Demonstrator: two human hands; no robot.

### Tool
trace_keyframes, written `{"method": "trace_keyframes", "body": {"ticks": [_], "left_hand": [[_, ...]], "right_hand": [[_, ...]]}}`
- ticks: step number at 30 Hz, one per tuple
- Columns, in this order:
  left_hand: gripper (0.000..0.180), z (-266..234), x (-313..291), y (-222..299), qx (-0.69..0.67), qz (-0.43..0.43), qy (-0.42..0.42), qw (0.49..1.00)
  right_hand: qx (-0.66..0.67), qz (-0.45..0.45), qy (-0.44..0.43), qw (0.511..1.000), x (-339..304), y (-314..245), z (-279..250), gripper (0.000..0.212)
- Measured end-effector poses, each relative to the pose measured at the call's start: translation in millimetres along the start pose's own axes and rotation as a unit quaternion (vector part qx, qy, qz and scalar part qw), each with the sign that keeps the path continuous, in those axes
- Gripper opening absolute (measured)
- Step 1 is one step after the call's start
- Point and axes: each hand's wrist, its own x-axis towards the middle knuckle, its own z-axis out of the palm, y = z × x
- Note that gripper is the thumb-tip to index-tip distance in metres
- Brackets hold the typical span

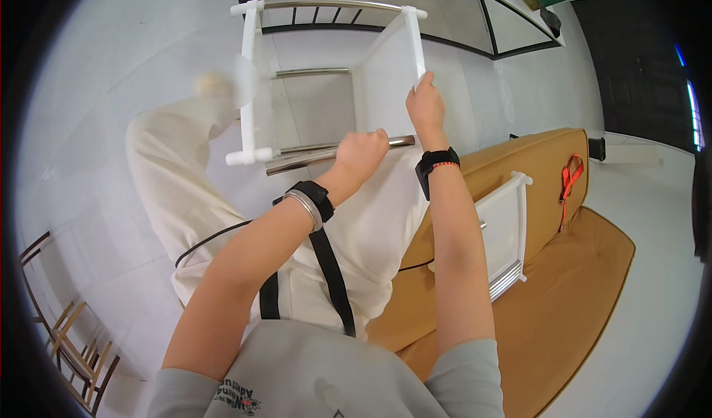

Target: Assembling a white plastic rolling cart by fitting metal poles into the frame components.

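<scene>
Between my knees stands a partly joined rack with a white left side panel [248, 114], a white right side panel [393, 69] and shiny metal crossbars, one of them a far crossbar [334, 3]. My left hand [361, 155] is closed around a metal tube [300, 163] lying across the rack's near side. The tube's right end sticks out past my fingers, close to the right panel. With fingers wrapped on the right panel's edge, my right hand [426, 110] holds the rack. The panel's near corner is hidden behind my right hand and wrist.
A tan sofa [578, 292] lies to my right, bearing another white panel [504, 221], several metal tubes [506, 281] and a red strap [569, 177]. Beyond the rack is a black-framed table [491, 28]. A brown slatted wooden piece [74, 351] stands at the lower left.
</scene>
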Motion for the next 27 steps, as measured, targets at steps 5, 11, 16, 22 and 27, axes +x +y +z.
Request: {"method": "trace_keyframes", "body": {"ticks": [5, 11, 16, 22, 27], "left_hand": [[0.004, 3.0, -1.3, 3.5, -0.019, -0.012, 0.013, 1.000], [0.006, 3.5, -1.1, -0.6, -0.026, -0.031, -0.016, 0.999], [0.031, 12.4, -4.0, -14.0, -0.258, -0.077, -0.120, 0.956], [0.040, 41.6, -73.5, -59.5, -0.293, -0.121, -0.158, 0.935], [0.035, 11.4, -41.8, -35.9, -0.237, -0.051, -0.118, 0.963]], "right_hand": [[-0.018, -0.036, -0.006, 0.999, 2.5, 1.1, -1.4, 0.022], [0.028, -0.041, -0.013, 0.999, 3.4, 2.7, 3.0, 0.024], [0.023, -0.037, -0.010, 0.999, 4.0, 2.8, 11.2, 0.025], [0.027, -0.065, 0.024, 0.997, 21.2, 43.3, -1.9, 0.023], [-0.004, -0.044, 0.022, 0.999, 11.8, 16.4, 5.1, 0.023]]}}
